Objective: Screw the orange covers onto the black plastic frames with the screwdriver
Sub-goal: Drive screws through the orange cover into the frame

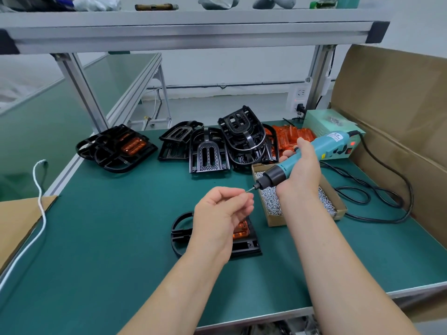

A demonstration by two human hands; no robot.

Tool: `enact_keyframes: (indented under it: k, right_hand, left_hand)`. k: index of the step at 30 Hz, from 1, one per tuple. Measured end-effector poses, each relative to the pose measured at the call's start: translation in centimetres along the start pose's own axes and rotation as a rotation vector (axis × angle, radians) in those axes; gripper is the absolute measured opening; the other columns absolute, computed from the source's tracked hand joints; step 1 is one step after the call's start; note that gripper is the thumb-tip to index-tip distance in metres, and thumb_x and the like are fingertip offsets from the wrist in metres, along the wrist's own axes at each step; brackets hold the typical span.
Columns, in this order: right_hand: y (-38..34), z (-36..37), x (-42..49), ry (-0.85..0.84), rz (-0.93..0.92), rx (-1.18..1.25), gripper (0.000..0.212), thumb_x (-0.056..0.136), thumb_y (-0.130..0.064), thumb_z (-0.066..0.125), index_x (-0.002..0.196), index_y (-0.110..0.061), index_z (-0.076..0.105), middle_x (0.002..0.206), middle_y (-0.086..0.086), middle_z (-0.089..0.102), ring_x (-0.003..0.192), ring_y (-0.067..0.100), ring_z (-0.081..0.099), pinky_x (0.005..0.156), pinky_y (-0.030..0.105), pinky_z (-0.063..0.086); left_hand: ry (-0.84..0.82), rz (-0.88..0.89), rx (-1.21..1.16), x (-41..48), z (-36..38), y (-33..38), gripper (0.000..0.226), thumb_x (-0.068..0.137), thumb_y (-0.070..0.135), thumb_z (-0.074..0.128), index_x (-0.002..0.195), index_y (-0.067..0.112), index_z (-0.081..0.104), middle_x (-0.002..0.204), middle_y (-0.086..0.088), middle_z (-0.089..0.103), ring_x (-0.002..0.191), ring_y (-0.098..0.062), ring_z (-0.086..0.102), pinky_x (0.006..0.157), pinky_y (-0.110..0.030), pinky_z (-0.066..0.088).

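Note:
My right hand [301, 166] grips a teal electric screwdriver [314, 153], its bit pointing down-left. My left hand [222, 211] pinches a small screw [249, 191] right at the bit's tip. Below my left hand a black plastic frame [180, 234] lies flat on the green mat, with an orange cover [240, 229] seated in it and partly hidden by my hand. A pile of bare black frames [232, 143] sits at the back, with a heap of orange covers [290, 139] to its right.
A cardboard box of screws [331, 204] stands right of the frame. Frames with orange covers fitted [116, 148] lie back left. The screwdriver's power unit [338, 131] and black cable [377, 197] occupy the right. A large cardboard box [399, 105] stands far right. A white cord [41, 204] trails left.

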State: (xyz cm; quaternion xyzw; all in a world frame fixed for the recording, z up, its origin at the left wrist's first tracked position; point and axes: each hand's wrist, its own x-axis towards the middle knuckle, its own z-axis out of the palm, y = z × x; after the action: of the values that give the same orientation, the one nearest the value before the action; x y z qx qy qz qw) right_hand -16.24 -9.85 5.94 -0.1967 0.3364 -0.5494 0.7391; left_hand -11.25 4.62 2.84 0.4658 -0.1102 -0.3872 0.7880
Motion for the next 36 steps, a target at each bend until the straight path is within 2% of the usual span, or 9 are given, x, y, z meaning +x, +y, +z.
enact_keyframes:
  k: [2, 6, 11, 15, 17, 21, 23, 30, 36]
  right_hand:
    - [-0.2, 0.0, 0.1, -0.029, -0.013, -0.014, 0.024, 0.093, -0.020, 0.070, 0.110, -0.014, 0.054, 0.057, -0.005, 0.059, 0.051, 0.007, 0.055, 0.054, 0.023, 0.049]
    - [-0.3, 0.1, -0.1, -0.021, -0.078, -0.022, 0.025, 0.093, -0.017, 0.069, 0.113, -0.015, 0.054, 0.050, -0.009, 0.058, 0.047, 0.004, 0.057, 0.050, 0.020, 0.048]
    - [-0.3, 0.3, -0.3, 0.037, -0.088, -0.016, 0.018, 0.092, -0.016, 0.069, 0.104, -0.018, 0.056, 0.049, -0.007, 0.058, 0.045, 0.007, 0.056, 0.049, 0.020, 0.048]
    - [-0.4, 0.3, -0.3, 0.070, -0.035, -0.031, 0.022, 0.091, -0.019, 0.071, 0.108, -0.016, 0.058, 0.051, -0.006, 0.059, 0.046, 0.007, 0.057, 0.050, 0.020, 0.049]
    - [-0.5, 0.3, -0.2, 0.077, 0.009, -0.023, 0.024, 0.091, -0.021, 0.070, 0.111, -0.015, 0.058, 0.052, -0.006, 0.059, 0.046, 0.007, 0.057, 0.050, 0.021, 0.049]
    - [-0.3, 0.4, -0.6, 0.052, -0.013, 0.046, 0.023, 0.093, -0.019, 0.068, 0.112, -0.015, 0.055, 0.050, -0.007, 0.058, 0.046, 0.005, 0.057, 0.049, 0.019, 0.048]
    - [-0.4, 0.6, -0.7, 0.024, -0.037, 0.051, 0.024, 0.094, -0.020, 0.068, 0.113, -0.015, 0.055, 0.052, -0.007, 0.058, 0.048, 0.006, 0.057, 0.050, 0.020, 0.049]
    - [-0.5, 0.8, -0.8, 0.035, -0.107, -0.039, 0.021, 0.092, -0.017, 0.069, 0.108, -0.018, 0.055, 0.049, -0.007, 0.059, 0.046, 0.006, 0.057, 0.050, 0.019, 0.049]
    - [-0.4, 0.4, -0.4, 0.046, -0.100, -0.085, 0.028, 0.090, -0.020, 0.070, 0.115, -0.018, 0.056, 0.053, -0.006, 0.061, 0.051, 0.007, 0.059, 0.058, 0.023, 0.052]
  left_hand:
    - [-0.020, -0.031, 0.062, 0.0, 0.0, 0.5, 0.016, 0.081, -0.013, 0.068, 0.078, 0.002, 0.066, 0.077, -0.017, 0.072, 0.070, -0.022, 0.069, 0.066, -0.026, 0.058]
    - [0.051, 0.278, 0.616, 0.1, 0.0, 0.0, 0.024, 0.080, -0.003, 0.074, 0.068, 0.017, 0.069, 0.070, -0.005, 0.072, 0.069, -0.023, 0.067, 0.070, -0.035, 0.056]
    - [0.107, 0.667, 0.781, -0.3, 0.0, -1.4, 0.019, 0.084, -0.001, 0.071, 0.074, 0.014, 0.069, 0.067, 0.000, 0.066, 0.064, -0.022, 0.060, 0.063, -0.029, 0.051]
    - [0.091, 0.981, 0.932, -0.4, -0.4, -1.7, 0.013, 0.083, -0.006, 0.070, 0.080, 0.007, 0.071, 0.077, 0.003, 0.069, 0.073, -0.019, 0.064, 0.071, -0.030, 0.052]
    - [0.075, 0.959, 0.890, -0.3, -0.4, -1.6, 0.014, 0.083, -0.006, 0.070, 0.080, 0.007, 0.072, 0.078, 0.003, 0.070, 0.074, -0.020, 0.065, 0.072, -0.030, 0.053]
    - [0.085, 0.512, 0.482, -0.3, 0.3, -0.9, 0.023, 0.084, -0.003, 0.071, 0.087, 0.020, 0.070, 0.077, 0.000, 0.073, 0.076, -0.026, 0.069, 0.075, -0.029, 0.057]
    - [0.067, 0.466, 0.453, -0.3, 0.2, -0.8, 0.030, 0.085, -0.002, 0.070, 0.099, 0.025, 0.068, 0.079, 0.000, 0.075, 0.080, -0.024, 0.071, 0.080, -0.026, 0.056]
    - [0.095, 0.914, 0.920, -0.3, -0.8, -1.6, 0.033, 0.084, -0.004, 0.072, 0.113, 0.013, 0.070, 0.092, 0.007, 0.073, 0.088, -0.010, 0.070, 0.087, -0.023, 0.053]
    - [0.079, 0.998, 0.932, -0.2, -0.7, -2.2, 0.035, 0.084, -0.001, 0.067, 0.116, 0.012, 0.069, 0.091, 0.004, 0.072, 0.083, -0.020, 0.070, 0.084, -0.028, 0.054]
